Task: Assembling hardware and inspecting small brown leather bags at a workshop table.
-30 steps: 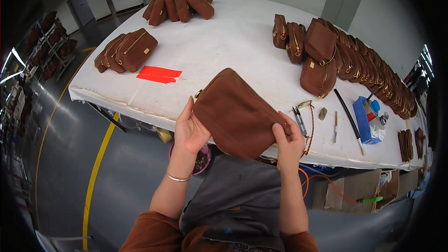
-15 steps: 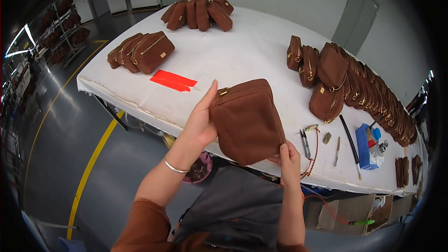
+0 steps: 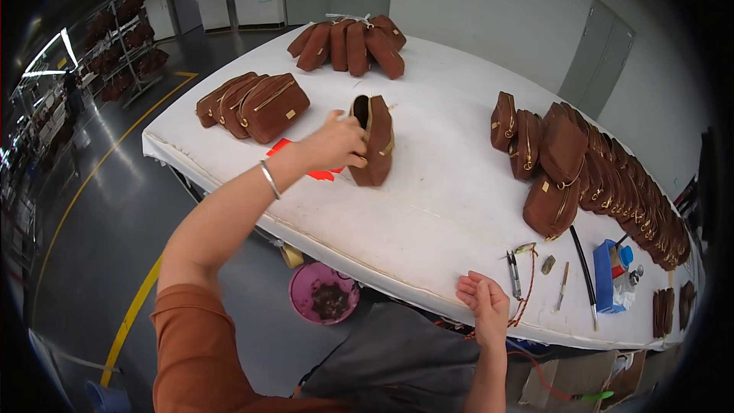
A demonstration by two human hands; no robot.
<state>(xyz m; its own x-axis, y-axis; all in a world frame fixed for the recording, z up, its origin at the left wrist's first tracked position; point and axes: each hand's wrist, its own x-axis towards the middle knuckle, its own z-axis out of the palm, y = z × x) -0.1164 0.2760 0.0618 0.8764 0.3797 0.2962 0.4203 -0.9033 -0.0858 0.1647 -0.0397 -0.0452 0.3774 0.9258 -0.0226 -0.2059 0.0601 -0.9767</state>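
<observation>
The fingers of the left hand (image 3: 336, 145) are clamped around the near side of a brown suede pouch (image 3: 375, 140), thumb and fingertips closed on its edge. The pouch stands upright on its narrow side on the white table (image 3: 428, 214), its open mouth facing up and a gold zipper running down its front edge. It sits near the middle of the table's left half, just beside a flat red sheet (image 3: 310, 160) that lies partly under the hand. A thin silver bangle (image 3: 268, 180) circles the left wrist, and the bare forearm reaches back to an orange-brown sleeve.

The right hand (image 3: 483, 302) rests at the table's near edge, well apart from the pouch, fingers loosely curled together and holding nothing. Just beside it lie small snips (image 3: 514, 274) with a reddish cord, a couple of slim metal tools and a black rod (image 3: 582, 268), then a blue box (image 3: 605, 275).

Stacks of matching brown pouches sit about the table: one group at the far left (image 3: 252, 103), one fanned at the far end (image 3: 348, 44), and a long row down the right side (image 3: 596, 176). Below the table edge a pink bowl (image 3: 324, 293) sits on the grey floor.
</observation>
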